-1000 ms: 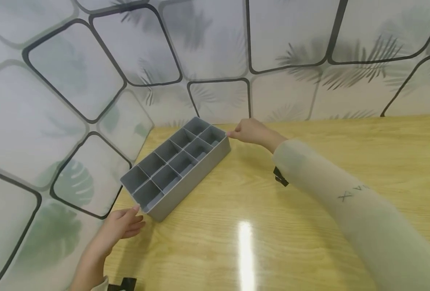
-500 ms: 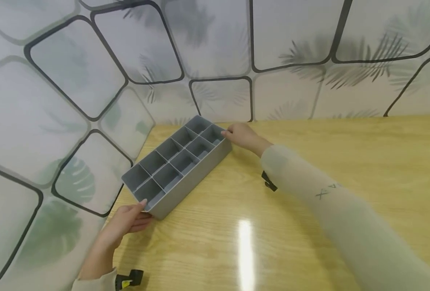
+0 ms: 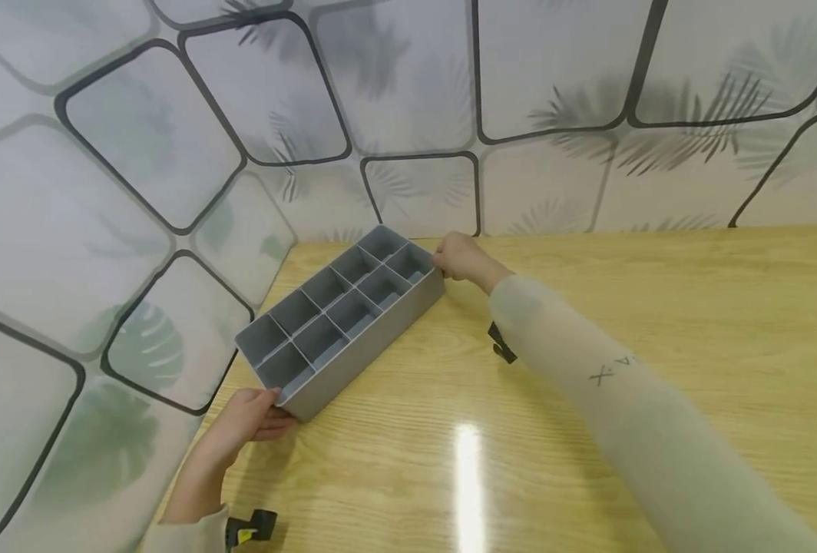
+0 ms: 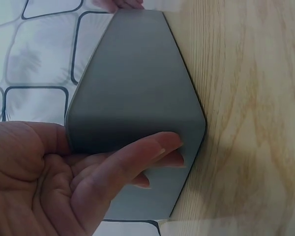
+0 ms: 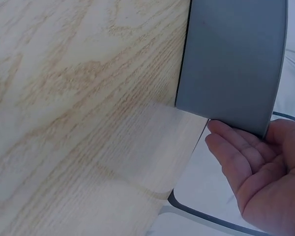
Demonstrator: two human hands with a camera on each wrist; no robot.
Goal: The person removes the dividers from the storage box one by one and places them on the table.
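Note:
A grey organizer box (image 3: 367,346) with two rows of compartments stands at an angle on the wooden table. My left hand (image 3: 246,418) grips its near left corner, thumb at the rim and fingers against the outside. At the far right end, my right hand (image 3: 464,257) pinches the rim. The left wrist view shows the smooth outer wall of the box (image 4: 137,73) with the fingers of the left hand (image 4: 88,172) lying across it. In the right wrist view the right hand (image 5: 265,172) holds the end wall of the box (image 5: 231,64); its thumb is mostly hidden.
Patterned wall covering (image 3: 408,84) rises behind the table and along its left side, close to the box. The wooden tabletop (image 3: 623,269) stretches off to the right, with a bright light reflection near the front.
Both hands have gone from touching the ends of the box to gripping them. The right forearm has moved left. The box has shifted very slightly to the right in view.

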